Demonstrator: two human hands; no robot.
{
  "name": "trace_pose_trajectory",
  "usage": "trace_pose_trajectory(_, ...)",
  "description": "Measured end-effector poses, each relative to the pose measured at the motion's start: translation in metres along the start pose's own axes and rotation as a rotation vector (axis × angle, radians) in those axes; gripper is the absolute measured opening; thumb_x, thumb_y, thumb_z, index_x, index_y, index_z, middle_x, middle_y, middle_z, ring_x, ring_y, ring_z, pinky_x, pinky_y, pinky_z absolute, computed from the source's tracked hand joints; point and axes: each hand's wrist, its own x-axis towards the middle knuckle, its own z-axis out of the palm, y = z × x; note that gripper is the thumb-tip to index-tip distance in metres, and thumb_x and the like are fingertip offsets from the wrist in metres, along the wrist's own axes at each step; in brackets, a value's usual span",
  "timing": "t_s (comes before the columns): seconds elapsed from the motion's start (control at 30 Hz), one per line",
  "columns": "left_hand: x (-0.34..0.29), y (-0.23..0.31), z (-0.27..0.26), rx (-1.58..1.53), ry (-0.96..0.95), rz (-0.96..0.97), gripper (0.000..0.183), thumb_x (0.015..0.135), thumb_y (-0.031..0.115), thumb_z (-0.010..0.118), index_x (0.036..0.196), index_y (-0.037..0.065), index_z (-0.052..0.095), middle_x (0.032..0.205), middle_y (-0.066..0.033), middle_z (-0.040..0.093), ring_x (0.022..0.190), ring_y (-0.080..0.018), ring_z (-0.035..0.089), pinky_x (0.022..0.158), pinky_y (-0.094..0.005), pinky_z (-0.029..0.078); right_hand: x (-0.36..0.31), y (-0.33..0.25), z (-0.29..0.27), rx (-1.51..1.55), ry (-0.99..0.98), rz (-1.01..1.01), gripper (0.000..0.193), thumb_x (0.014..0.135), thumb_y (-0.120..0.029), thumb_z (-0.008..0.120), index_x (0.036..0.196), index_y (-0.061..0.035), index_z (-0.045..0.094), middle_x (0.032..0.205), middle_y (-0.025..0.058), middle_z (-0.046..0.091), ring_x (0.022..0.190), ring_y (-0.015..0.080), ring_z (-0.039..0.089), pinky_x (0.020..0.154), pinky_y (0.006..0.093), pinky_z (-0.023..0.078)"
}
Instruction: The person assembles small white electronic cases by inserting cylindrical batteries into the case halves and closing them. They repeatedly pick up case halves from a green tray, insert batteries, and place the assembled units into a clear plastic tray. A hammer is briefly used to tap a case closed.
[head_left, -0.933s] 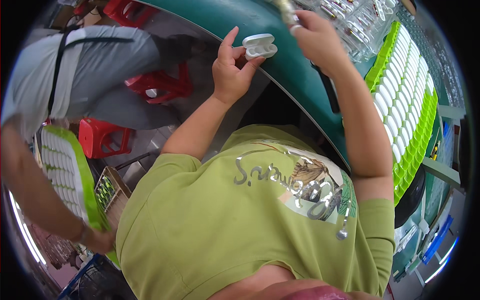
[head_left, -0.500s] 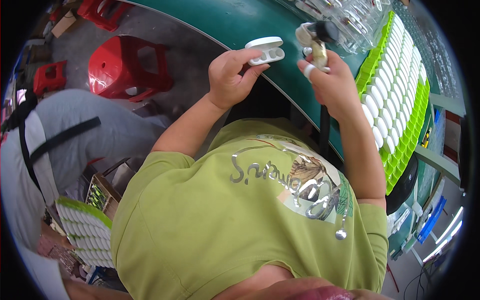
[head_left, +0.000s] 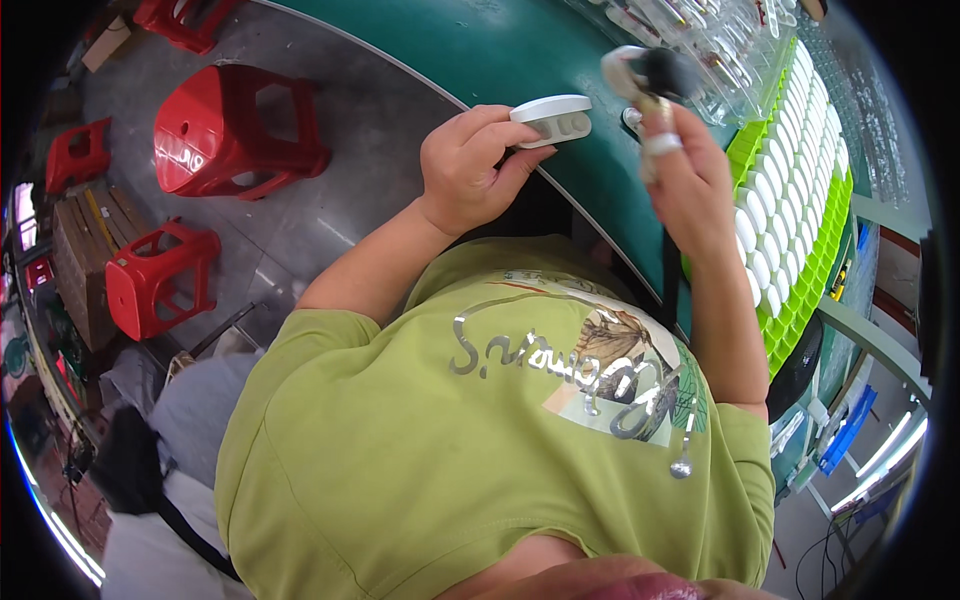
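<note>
My left hand [head_left: 468, 168] pinches a white earbud charging case [head_left: 568, 132] between thumb and fingers, above the edge of the green table [head_left: 480, 50]. The hinged lid is raised part way, and round hollows show inside. Further right, my right hand [head_left: 692, 185] is closed round a small tool [head_left: 665, 72] with a round black head and a pale, wrapped-looking body. Motion blurs this tool, so its kind cannot be made out. A white band circles one finger of that hand. The tool and the case are apart.
On the right, a bright green tray [head_left: 815, 255] holds rows of white cases [head_left: 785, 190]. Clear plastic trays [head_left: 735, 60] with small parts stand at the far right. Red stools [head_left: 225, 130] are on the floor to the left. A person in grey clothing [head_left: 205, 405] is at lower left.
The charging case has moved slightly right and its lid looks lower. The right hand and tool have shifted right. At left, the person has moved lower, and the tray of white pieces there is out of sight.
</note>
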Motion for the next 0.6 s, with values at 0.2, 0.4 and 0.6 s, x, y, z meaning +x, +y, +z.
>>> trace_pose_trajectory(0.2, -0.001, 0.001, 0.005, 0.077, 0.038, -0.004, 0.025, 0.071, 0.008, 0.085, 0.091, 0.007, 0.070, 0.090, -0.0100, 0.069, 0.062, -0.0170, 0.061, 0.050, -0.0257, 0.047, -0.031, -0.024, -0.024, -0.187, -0.105, -0.010, 0.027, 0.104, -0.029, 0.049, 0.105, -0.0034, 0.056, 0.070, -0.0001, 0.050, 0.065, 0.0079, 0.047, 0.058, 0.0264, 0.040)
trace_pose_trajectory(0.4, 0.003, 0.003, 0.009, 0.094, 0.065, 0.004, 0.026, 0.068, 0.008, 0.086, 0.091, 0.009, 0.073, 0.090, -0.0094, 0.071, 0.068, -0.0221, 0.065, 0.059, -0.0308, 0.051, -0.027, -0.023, -0.006, -0.420, -0.099, -0.073, 0.029, 0.103, -0.027, 0.049, 0.112, -0.0002, 0.056, 0.075, 0.0174, 0.060, 0.067, 0.0318, 0.057, 0.067, 0.0384, 0.047)
trace_pose_trajectory(0.6, 0.001, 0.001, 0.015, 0.099, 0.083, 0.006, 0.025, 0.067, 0.007, 0.084, 0.090, 0.010, 0.074, 0.089, -0.0081, 0.072, 0.069, -0.0221, 0.066, 0.061, -0.0308, 0.051, -0.013, -0.026, -0.003, -0.665, -0.058, -0.274, 0.029, 0.102, -0.024, 0.050, 0.115, 0.0001, 0.057, 0.076, 0.0225, 0.063, 0.070, 0.0407, 0.060, 0.069, 0.0408, 0.048)
